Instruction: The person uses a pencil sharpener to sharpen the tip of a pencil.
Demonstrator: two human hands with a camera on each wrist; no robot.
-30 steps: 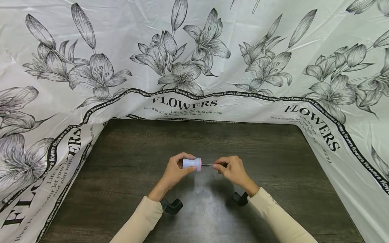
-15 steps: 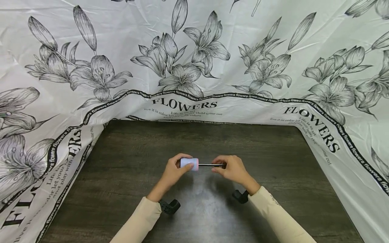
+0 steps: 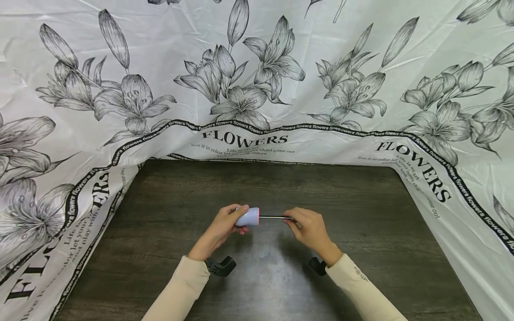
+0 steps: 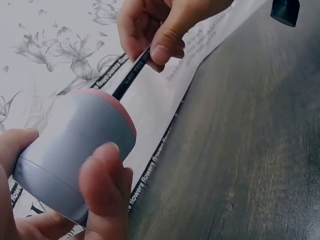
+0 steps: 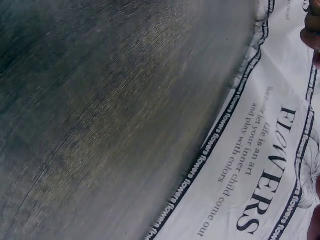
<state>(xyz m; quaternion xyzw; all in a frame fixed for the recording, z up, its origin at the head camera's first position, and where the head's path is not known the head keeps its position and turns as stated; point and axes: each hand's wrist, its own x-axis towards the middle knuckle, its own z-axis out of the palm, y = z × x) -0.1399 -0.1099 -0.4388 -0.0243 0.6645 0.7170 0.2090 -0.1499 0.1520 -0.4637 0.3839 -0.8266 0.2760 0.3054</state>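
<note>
In the head view my left hand (image 3: pixel 222 226) grips a lavender, barrel-shaped pencil sharpener (image 3: pixel 252 217) with a pink rim, tilted on its side above the table. The thumb lies over the top and fingertips show beneath it. A dark pencil (image 3: pixel 271 217) runs from the rim to my right hand (image 3: pixel 312 227), which pinches it between thumb and fingers. From the left wrist, printed lettering shows on the black pencil (image 4: pixel 131 80), whose tip is hidden at the sharpener (image 4: pixel 75 135). Only bits of fingers (image 5: pixel 311 30) appear at the edge of the right wrist view.
The dark wood-grain table (image 3: pixel 180 187) lies below both hands. White cloth (image 3: pixel 249 67) printed with flowers and lettering hangs behind and along the sides. Black wrist mounts (image 3: pixel 222 266) sit under the forearms.
My left hand has shifted slightly left and turned, its thumb now over the top of the sharpener. More of the pencil shows between the hands. The right hand has shifted its hold along the pencil.
</note>
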